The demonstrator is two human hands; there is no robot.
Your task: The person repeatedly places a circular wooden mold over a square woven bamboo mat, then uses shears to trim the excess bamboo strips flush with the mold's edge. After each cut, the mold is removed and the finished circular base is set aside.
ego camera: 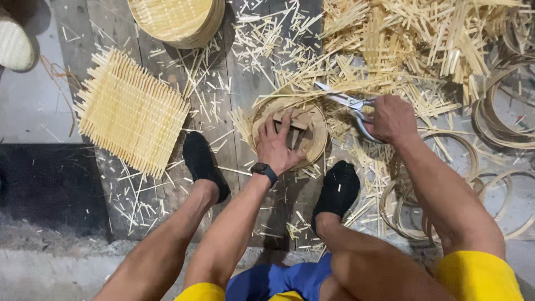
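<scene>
Head view looks straight down past bare knees and yellow-and-blue shorts to two feet in black socks (336, 189), planted apart on a dark plank floor (234, 83) littered with pale bamboo offcuts. Between the feet, just beyond the toes, sits the round woven bamboo disc (315, 131), tan and flat, with loose strip ends bristling out from its left edge and a small wooden block lying across its middle. Left hand (278, 146) is down on it, palm flat, fingers spread and pressing over the block and the weave, a black smartwatch (263, 170) strapped at the wrist, forearm running straight back toward the body. Right hand (392, 118) is just to the right of the disc, curled shut around the handles of metal scissors (348, 103), knuckles up, wrist bent inward, the blades pointing left and lying at the disc's upper right rim, over the strips there; whether the blades are biting a strip cannot be told. To the right of that hand, thin bamboo hoops (501, 192) lie overlapping on the floor. Off to the left, well apart from the disc, a square woven bamboo mat (131, 111) rests tilted with fringed edges. Farther up, a heap of cut bamboo strips (412, 39) fills the top right, and a stack of round woven trays (175, 19) sits at the top edge.
</scene>
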